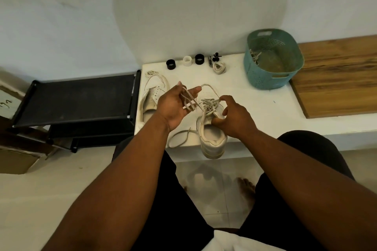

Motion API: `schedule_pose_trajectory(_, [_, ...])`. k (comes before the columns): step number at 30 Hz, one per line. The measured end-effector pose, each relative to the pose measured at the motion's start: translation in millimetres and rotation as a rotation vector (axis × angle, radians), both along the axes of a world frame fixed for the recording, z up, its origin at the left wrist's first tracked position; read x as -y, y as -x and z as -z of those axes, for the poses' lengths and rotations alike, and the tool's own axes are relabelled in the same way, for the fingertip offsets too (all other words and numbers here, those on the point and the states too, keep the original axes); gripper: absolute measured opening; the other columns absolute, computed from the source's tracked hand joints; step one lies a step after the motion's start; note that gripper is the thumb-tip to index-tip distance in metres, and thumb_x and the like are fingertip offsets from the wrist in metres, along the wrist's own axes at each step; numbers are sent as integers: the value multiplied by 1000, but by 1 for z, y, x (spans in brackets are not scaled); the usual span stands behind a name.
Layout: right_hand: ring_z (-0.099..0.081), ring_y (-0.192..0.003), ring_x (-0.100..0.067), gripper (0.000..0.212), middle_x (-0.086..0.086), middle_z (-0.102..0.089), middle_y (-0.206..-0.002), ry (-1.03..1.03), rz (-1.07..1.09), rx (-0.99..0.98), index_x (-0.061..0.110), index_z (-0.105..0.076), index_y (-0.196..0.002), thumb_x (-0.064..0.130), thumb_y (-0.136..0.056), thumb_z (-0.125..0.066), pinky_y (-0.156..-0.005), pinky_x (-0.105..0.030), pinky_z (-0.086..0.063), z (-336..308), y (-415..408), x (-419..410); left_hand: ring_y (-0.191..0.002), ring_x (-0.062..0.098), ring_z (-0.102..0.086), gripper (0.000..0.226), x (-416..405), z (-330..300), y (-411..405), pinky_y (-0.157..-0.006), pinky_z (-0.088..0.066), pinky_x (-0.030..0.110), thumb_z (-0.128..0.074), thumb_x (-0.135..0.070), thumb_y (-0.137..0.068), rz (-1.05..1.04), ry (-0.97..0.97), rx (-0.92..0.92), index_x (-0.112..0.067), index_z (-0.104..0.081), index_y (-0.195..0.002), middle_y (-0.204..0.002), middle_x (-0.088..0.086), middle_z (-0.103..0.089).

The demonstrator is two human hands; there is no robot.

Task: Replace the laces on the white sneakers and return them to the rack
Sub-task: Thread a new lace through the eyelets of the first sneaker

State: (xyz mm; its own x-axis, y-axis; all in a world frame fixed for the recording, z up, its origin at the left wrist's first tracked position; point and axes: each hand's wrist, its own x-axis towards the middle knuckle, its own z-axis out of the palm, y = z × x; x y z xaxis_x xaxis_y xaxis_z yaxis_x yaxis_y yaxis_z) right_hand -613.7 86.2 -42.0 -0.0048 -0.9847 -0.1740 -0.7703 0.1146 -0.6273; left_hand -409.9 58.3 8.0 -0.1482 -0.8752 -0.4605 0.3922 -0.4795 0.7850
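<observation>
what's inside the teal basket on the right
Inside the teal basket, a bundle of pale laces lies against the left inner wall. The rest of the visible floor looks bare. The near wall hides the front part of the floor.

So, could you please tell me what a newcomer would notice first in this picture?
Probably the two hands at centre: the left hand holds loops of lace, while the right hand grips a white sneaker at the table's near edge. Next, the teal basket at the back right, and the black rack to the left.
</observation>
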Motion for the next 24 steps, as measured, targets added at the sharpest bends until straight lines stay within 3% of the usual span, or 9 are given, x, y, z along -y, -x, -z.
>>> schedule_pose_trajectory(2, [-63, -100, -27, 77, -3, -64, -107, -10, 0, 14, 31, -41, -141, 53, -76, -76, -83, -37, -50, 1, 0, -2, -81, 24, -70, 33, 0, -3, 1, -83, -54, 40, -47, -44, -105, -57, -59, -175, -23, -52, -80, -80, 4, -70])
schedule_pose_trajectory(3, [-63, -101, -27, 79, -4, -65, -109, -18, 1, 26, 30, -40, -142, 55, -76, -75, -84, -37, -50, 1, 1, -2, -64, 19, -60, 33, -1, -4, 2, -73, -52, 35, -50, -44, -105, -63, -41, -92, -24, -51, -79, -68, -1, -59])
schedule_pose_trajectory(5, [-63, -105, -28, 80, -5, -67, -114, -31, -1, 54, 28, -41, -142, 60, -76, -74, -85, -37, -50, 1, 1, -4, -59, 11, -44, 26, -3, 0, 2, -61, -42, 27, -60, -42, -101, 5, 136, 389, -23, -56, -84, -69, -7, -51])
schedule_pose_trajectory(8, [-63, -111, -31, 75, -5, -66, -124, -22, -8, 83, 25, -44, -138, 59, -77, -73, -88, -37, -50, -1, 1, -5, -86, 5, -60, 21, -1, 15, -2, -75, -48, 25, -70, -45, -93, 328, 394, 1065, -24, -66, -95, -94, -10, -66])
schedule_pose_trajectory(11, [-63, -111, -31, 74, -5, -66, -125, -24, -1, 93, 25, -42, -138, 58, -79, -72, -87, -36, -49, -3, 1, -6, -88, 15, -63, 30, 0, 14, -1, -78, -50, 33, -66, -48, -94, 645, 326, 1292, -22, -69, -81, -89, -4, -70])
schedule_pose_trajectory(14, [-63, -112, -31, 75, -5, -66, -125, -51, 1, 100, 27, -39, -140, 58, -80, -72, -86, -35, -48, -1, 2, -5, -68, 6, -56, 32, -4, 9, 2, -62, -39, 25, -64, -37, -99, 572, 370, 1145, -20, -66, -72, -69, -8, -62])
schedule_pose_trajectory(16, [-63, -111, -31, 80, -5, -67, -122, -84, 0, 96, 27, -36, -144, 60, -81, -72, -83, -34, -45, 0, 4, -5, -54, 4, -46, 31, -7, 6, 3, -57, -35, 25, -61, -32, -102, 353, 321, 851, -16, -66, -75, -67, -4, -61])
schedule_pose_trajectory(20, [-64, -109, -30, 84, -6, -68, -117, -101, -2, 74, 28, -33, -146, 62, -80, -72, -84, -34, -47, 2, 3, -4, -50, 10, -32, 26, -3, -3, 2, -47, -26, 22, -50, -27, -107, 18, 142, 297, -13, -60, -88, -106, 5, -77])
schedule_pose_trajectory(24, [-64, -111, -31, 86, -6, -68, -122, -104, 0, 58, 29, -31, -147, 65, -79, -71, -89, -37, -49, 4, 3, -3, -48, 10, -27, 27, -3, -1, 3, -47, -20, 21, -47, -29, -108, 11, 85, 150, -17, -54, -85, -86, 7, -68])
